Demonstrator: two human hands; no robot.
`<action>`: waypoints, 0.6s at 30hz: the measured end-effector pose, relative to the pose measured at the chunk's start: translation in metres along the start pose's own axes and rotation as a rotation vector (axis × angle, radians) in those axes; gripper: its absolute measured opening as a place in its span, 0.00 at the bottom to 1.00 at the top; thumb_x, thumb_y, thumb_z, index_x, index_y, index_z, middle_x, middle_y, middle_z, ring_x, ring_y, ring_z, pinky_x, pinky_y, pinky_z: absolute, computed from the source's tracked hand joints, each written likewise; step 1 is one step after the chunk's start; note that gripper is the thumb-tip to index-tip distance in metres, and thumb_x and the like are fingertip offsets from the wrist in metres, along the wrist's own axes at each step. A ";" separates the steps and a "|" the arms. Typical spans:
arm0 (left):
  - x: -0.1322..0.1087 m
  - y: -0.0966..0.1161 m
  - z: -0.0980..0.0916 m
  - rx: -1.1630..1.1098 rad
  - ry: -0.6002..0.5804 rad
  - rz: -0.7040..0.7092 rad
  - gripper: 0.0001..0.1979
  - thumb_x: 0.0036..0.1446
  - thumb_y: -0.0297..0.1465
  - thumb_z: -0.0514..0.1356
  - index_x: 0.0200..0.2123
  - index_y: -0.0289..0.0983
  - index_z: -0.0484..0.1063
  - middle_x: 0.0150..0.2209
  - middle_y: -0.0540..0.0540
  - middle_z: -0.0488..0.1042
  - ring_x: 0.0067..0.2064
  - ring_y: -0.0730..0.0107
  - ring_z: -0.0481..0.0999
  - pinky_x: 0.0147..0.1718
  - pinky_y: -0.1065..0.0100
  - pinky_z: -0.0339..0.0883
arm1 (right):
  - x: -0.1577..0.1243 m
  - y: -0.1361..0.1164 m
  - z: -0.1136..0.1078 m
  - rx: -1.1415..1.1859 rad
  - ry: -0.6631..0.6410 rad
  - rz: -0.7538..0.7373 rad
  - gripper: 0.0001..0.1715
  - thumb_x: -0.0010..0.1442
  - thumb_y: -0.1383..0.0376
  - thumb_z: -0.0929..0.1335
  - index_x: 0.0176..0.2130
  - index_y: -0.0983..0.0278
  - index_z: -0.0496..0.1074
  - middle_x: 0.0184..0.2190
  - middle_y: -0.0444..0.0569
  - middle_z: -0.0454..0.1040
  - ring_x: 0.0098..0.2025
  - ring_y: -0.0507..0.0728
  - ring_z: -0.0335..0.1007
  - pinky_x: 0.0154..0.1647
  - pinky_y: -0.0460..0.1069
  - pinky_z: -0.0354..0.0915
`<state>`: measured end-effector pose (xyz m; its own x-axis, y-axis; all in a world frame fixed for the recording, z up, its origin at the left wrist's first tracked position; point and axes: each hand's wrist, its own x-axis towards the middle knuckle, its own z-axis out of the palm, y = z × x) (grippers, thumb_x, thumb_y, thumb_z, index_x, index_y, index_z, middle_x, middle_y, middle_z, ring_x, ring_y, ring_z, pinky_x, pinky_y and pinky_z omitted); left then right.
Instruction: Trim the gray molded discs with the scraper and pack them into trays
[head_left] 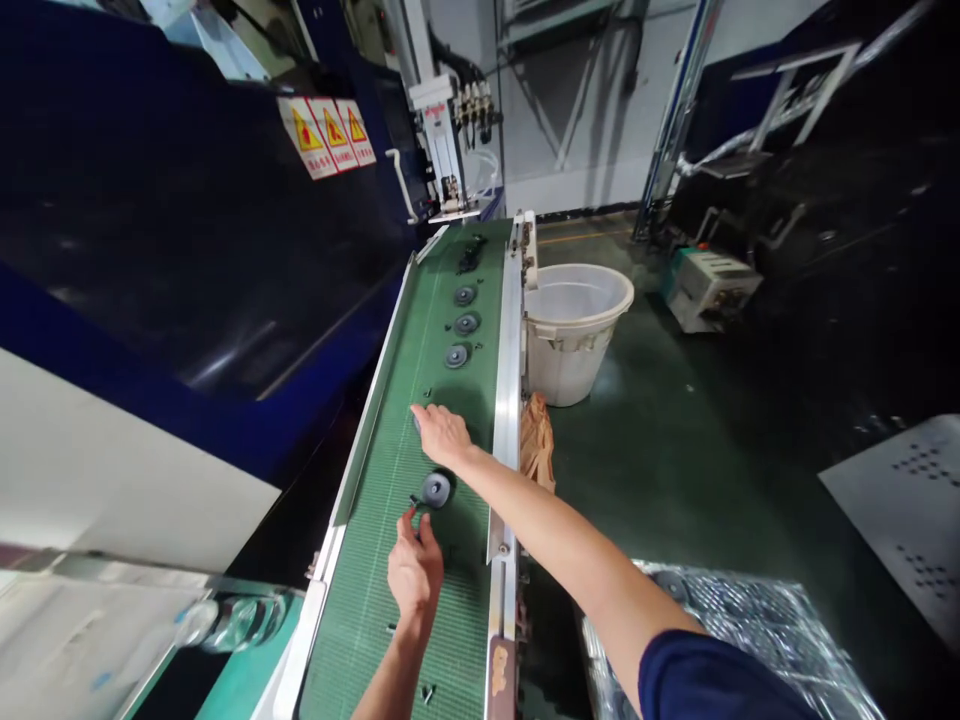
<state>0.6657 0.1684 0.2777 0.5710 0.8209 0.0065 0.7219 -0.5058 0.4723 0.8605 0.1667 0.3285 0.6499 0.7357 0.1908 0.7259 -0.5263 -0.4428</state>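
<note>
A green conveyor belt (461, 570) runs away from me, carrying grey round plastic discs with raised hubs. Reaching in from the right, my right hand (444, 436) is closed over a grey disc (417, 424), of which only the left edge shows. Nearer to me, my left hand (415, 570) has its thumb and index finger curled together; what lies between them is mostly hidden. A small dark plastic piece (413, 499) is at its index fingertip. Just beyond lies another grey disc (436, 489), apart from both hands.
Several discs, including one disc (457, 355), and small dark scraps (427, 693) lie along the belt. A white bucket (574, 335) and crumpled brown paper (537, 440) stand right of the metal rail (508, 385). Bubble wrap (750, 630) lies lower right; a blue machine (225, 250) borders the left.
</note>
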 end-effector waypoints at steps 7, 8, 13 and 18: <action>0.031 0.010 -0.017 -0.040 -0.137 0.104 0.14 0.70 0.40 0.58 0.48 0.35 0.75 0.36 0.45 0.80 0.38 0.62 0.80 0.43 0.58 0.73 | 0.002 0.004 0.005 0.086 0.107 0.103 0.31 0.69 0.68 0.62 0.68 0.55 0.61 0.53 0.52 0.75 0.47 0.57 0.76 0.51 0.50 0.70; 0.030 0.012 -0.018 -0.058 -0.157 0.126 0.14 0.70 0.39 0.59 0.47 0.35 0.75 0.36 0.46 0.79 0.38 0.63 0.80 0.44 0.58 0.74 | 0.000 0.004 0.005 0.109 0.133 0.129 0.30 0.69 0.68 0.62 0.68 0.56 0.62 0.54 0.52 0.74 0.49 0.57 0.76 0.52 0.49 0.69; -0.012 0.003 -0.025 -0.192 -0.225 0.157 0.14 0.70 0.40 0.60 0.44 0.35 0.76 0.38 0.46 0.79 0.41 0.64 0.79 0.46 0.56 0.74 | -0.036 -0.007 0.002 0.238 0.282 0.271 0.30 0.71 0.68 0.53 0.68 0.68 0.59 0.58 0.60 0.72 0.56 0.60 0.73 0.58 0.53 0.68; -0.140 -0.085 -0.043 -0.334 -0.302 -0.025 0.14 0.67 0.42 0.62 0.43 0.38 0.79 0.34 0.48 0.79 0.37 0.64 0.79 0.44 0.58 0.74 | -0.159 -0.054 0.038 0.350 0.253 0.170 0.33 0.73 0.60 0.52 0.71 0.71 0.52 0.63 0.66 0.66 0.63 0.63 0.69 0.62 0.57 0.67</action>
<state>0.5076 0.1075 0.2743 0.6793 0.6927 -0.2423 0.5992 -0.3330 0.7281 0.7097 0.0942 0.2884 0.8193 0.5011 0.2787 0.5128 -0.4231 -0.7470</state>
